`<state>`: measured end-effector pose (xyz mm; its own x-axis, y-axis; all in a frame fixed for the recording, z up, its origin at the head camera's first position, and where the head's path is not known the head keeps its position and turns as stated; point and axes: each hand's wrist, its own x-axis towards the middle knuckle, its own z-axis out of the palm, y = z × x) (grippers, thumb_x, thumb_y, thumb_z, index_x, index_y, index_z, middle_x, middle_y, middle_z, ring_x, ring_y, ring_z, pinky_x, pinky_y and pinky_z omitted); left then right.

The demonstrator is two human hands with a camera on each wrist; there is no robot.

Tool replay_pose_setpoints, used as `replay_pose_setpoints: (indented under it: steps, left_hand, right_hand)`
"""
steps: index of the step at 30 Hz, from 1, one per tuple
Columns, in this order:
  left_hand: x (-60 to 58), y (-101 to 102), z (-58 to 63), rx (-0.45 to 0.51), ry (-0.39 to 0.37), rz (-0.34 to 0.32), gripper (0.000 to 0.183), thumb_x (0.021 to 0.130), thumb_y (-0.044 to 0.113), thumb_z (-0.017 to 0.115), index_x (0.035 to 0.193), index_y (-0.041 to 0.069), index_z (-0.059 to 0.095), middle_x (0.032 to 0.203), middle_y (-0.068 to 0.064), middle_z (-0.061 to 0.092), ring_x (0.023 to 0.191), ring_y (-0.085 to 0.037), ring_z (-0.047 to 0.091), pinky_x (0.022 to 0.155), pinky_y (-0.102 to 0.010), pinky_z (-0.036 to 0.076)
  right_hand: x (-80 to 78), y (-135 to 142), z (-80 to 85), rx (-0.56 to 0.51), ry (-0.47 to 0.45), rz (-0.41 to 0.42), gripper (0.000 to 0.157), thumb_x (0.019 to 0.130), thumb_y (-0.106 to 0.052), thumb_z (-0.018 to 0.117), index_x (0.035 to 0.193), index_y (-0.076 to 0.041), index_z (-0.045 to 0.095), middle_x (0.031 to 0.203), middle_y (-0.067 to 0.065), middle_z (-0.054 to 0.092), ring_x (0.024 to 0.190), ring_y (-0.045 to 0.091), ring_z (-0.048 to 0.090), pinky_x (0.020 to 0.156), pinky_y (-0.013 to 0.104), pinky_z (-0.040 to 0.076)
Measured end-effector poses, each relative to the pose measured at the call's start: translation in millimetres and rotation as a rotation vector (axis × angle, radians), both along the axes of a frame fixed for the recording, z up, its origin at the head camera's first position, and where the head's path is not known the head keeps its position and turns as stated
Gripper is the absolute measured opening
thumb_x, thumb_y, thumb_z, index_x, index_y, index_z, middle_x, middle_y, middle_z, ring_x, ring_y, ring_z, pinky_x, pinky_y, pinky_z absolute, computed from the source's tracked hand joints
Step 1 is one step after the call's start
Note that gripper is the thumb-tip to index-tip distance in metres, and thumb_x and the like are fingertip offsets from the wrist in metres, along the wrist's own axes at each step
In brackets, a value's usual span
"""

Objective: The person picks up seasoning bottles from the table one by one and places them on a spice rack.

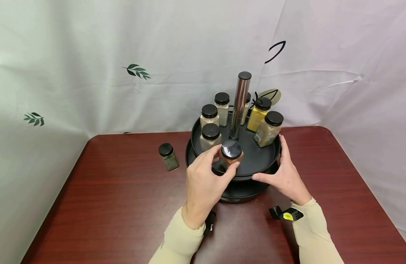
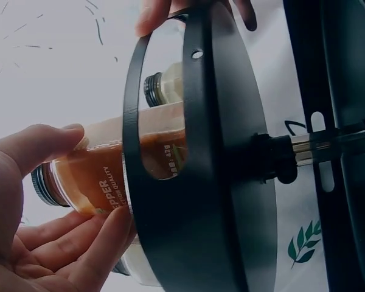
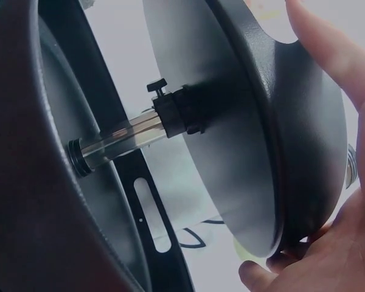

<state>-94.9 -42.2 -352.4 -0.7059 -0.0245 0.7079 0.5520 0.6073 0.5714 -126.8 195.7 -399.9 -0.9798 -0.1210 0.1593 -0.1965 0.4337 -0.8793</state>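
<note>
My left hand (image 1: 203, 181) pinches a spice jar (image 1: 231, 150) between thumb and fingers at the front of the upper tray (image 1: 252, 163). The jar has a black lid and orange-brown powder; in the left wrist view its label (image 2: 103, 185) reads "PEPPER". It stands upright inside the rim, partly seen through a slot in the tray wall. With thumb in front and fingers round the side, my right hand (image 1: 287, 179) holds the tray's right rim. The tray belongs to a black two-tier rack with a metal centre post (image 1: 240, 106).
Several black-lidded jars stand on the upper tray, among them a yellow one (image 1: 257, 117) and a tan one (image 1: 267, 132). A jar of green herbs (image 1: 170, 159) is on the red-brown table (image 1: 123, 205), left of the rack. Behind hangs a white curtain (image 1: 176, 47).
</note>
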Motion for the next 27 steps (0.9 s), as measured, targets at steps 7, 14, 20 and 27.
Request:
replay_pose_setpoints:
  steps: [7,14,20,27]
  left_hand:
    - [-3.2,-0.6,-3.1,-0.024,-0.017,0.016,0.046,0.08,0.029,0.087,0.116,0.005,0.071,0.102,-0.007,0.073,0.086,-0.014,0.069,0.077,-0.027,0.057]
    - [-5.9,-0.5,-4.5,-0.041,-0.041,0.023,0.045,0.081,0.032,0.086,0.115,0.006,0.073,0.097,-0.005,0.074,0.078,-0.012,0.068,0.07,-0.025,0.056]
    - [-7.3,-1.1,-5.6,-0.048,-0.052,0.035,0.046,0.081,0.034,0.085,0.115,0.006,0.073,0.095,-0.005,0.074,0.079,-0.015,0.068,0.07,-0.027,0.056]
    - [-7.8,0.1,-5.9,-0.06,-0.064,0.049,0.047,0.08,0.035,0.086,0.116,0.008,0.073,0.095,-0.004,0.073,0.081,-0.015,0.067,0.07,-0.029,0.056]
  right_hand:
    - [0.1,0.4,1.1,-0.005,-0.007,0.004,0.133,0.075,-0.019,0.09,0.16,-0.032,-0.012,0.168,-0.002,-0.003,0.152,0.028,0.014,0.115,0.051,0.025]
    - [0.2,0.7,1.3,0.001,-0.014,0.007,0.133,0.075,-0.02,0.09,0.159,-0.033,-0.013,0.167,-0.002,-0.005,0.152,0.029,0.014,0.114,0.058,0.025]
    - [-0.3,1.1,1.7,0.003,-0.012,0.007,0.134,0.075,-0.02,0.09,0.159,-0.034,-0.012,0.167,-0.003,-0.005,0.152,0.028,0.012,0.114,0.059,0.024]
    - [-0.8,2.3,2.4,-0.006,0.01,0.013,0.132,0.073,-0.018,0.091,0.161,-0.031,-0.007,0.168,-0.001,-0.001,0.153,0.022,0.008,0.118,0.055,0.018]
